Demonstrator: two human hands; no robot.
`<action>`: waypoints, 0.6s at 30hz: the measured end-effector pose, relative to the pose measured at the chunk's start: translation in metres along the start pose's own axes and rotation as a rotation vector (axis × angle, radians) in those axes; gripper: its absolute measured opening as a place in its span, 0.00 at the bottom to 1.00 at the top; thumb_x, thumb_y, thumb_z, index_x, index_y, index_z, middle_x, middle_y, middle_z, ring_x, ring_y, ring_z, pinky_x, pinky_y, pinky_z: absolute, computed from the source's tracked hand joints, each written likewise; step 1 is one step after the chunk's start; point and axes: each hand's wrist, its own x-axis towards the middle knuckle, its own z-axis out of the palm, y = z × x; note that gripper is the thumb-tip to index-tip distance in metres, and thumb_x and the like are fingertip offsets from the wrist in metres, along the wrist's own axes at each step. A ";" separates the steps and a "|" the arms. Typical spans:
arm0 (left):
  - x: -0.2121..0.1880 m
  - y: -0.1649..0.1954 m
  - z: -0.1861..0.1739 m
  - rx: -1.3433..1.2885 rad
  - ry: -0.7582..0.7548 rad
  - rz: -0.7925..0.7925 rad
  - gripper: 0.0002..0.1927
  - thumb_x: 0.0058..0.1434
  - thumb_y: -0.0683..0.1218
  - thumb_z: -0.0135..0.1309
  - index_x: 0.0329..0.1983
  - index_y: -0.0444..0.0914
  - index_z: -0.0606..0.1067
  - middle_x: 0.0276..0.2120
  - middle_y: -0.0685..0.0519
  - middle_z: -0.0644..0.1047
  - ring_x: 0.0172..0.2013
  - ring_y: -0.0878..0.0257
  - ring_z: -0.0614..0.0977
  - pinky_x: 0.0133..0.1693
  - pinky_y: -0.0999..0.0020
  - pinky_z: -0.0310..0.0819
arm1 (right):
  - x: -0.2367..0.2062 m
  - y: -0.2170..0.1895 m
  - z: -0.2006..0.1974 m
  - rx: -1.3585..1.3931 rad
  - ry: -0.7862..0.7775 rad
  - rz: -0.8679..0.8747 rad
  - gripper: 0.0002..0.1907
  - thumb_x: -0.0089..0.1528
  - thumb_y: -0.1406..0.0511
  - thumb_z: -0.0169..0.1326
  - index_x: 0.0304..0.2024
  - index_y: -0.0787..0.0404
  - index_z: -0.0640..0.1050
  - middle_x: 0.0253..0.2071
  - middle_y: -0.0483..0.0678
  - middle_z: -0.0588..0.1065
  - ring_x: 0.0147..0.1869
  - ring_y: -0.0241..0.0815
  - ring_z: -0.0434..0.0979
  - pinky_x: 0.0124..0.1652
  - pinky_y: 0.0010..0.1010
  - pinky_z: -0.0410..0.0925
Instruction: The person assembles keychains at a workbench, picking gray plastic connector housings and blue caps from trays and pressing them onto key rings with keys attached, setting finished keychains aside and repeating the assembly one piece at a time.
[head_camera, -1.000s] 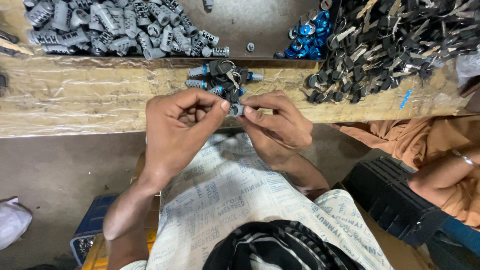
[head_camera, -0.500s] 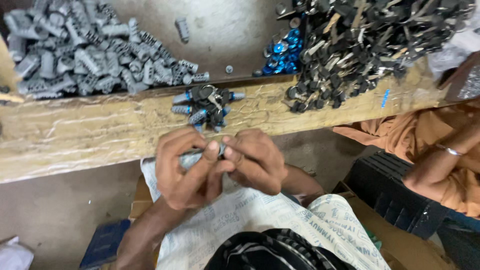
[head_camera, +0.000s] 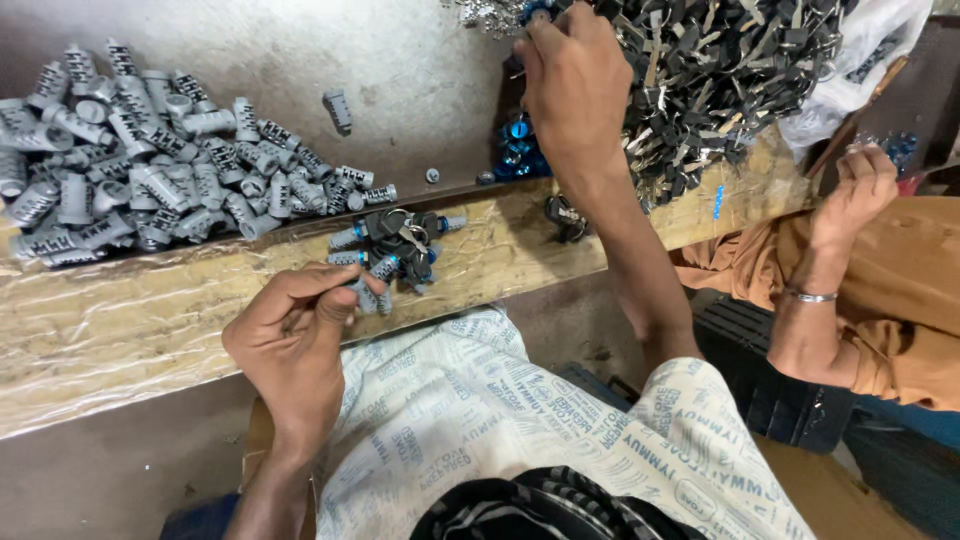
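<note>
My left hand (head_camera: 292, 340) is by the wooden ledge (head_camera: 150, 320), its fingers pinched on a small grey lock cylinder (head_camera: 362, 296). Just beyond it lies a little cluster of finished cylinders with black keys (head_camera: 398, 243). My right hand (head_camera: 570, 85) is stretched far forward to the big heap of black-headed keys (head_camera: 730, 70), fingers closed among them; whether it grips a key is hidden. Blue-ringed parts (head_camera: 520, 150) lie under that wrist.
A large pile of grey lock cylinders (head_camera: 130, 160) covers the table's left. One stray cylinder (head_camera: 338, 108) lies apart. A co-worker in orange sits at the right, a hand (head_camera: 858, 190) with a bracelet raised. A white plastic bag (head_camera: 870, 60) is at top right.
My two hands were together at the ledge working one cylinder. Now they are apart: the right has reached forward to the key heap, while the left stays low with the cylinder.
</note>
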 end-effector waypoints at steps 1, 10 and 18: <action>0.001 -0.001 -0.001 -0.009 0.013 0.003 0.04 0.71 0.32 0.54 0.46 0.26 0.77 0.41 0.44 0.81 0.40 0.63 0.83 0.40 0.73 0.74 | 0.005 0.004 0.009 -0.101 -0.090 -0.011 0.03 0.61 0.70 0.62 0.37 0.62 0.81 0.40 0.53 0.74 0.45 0.51 0.74 0.42 0.40 0.70; 0.006 -0.005 -0.010 -0.037 0.100 0.062 0.05 0.69 0.28 0.52 0.45 0.25 0.76 0.39 0.44 0.81 0.42 0.61 0.84 0.50 0.68 0.80 | -0.003 -0.045 0.001 0.051 -0.114 -0.303 0.12 0.64 0.73 0.59 0.49 0.72 0.76 0.43 0.58 0.72 0.45 0.55 0.71 0.42 0.42 0.69; 0.006 -0.009 -0.008 -0.045 0.107 0.045 0.04 0.69 0.29 0.52 0.45 0.25 0.75 0.40 0.43 0.81 0.42 0.61 0.84 0.48 0.68 0.81 | -0.022 -0.058 -0.012 0.179 -0.171 0.190 0.07 0.69 0.67 0.58 0.45 0.67 0.81 0.39 0.54 0.78 0.41 0.53 0.78 0.39 0.42 0.70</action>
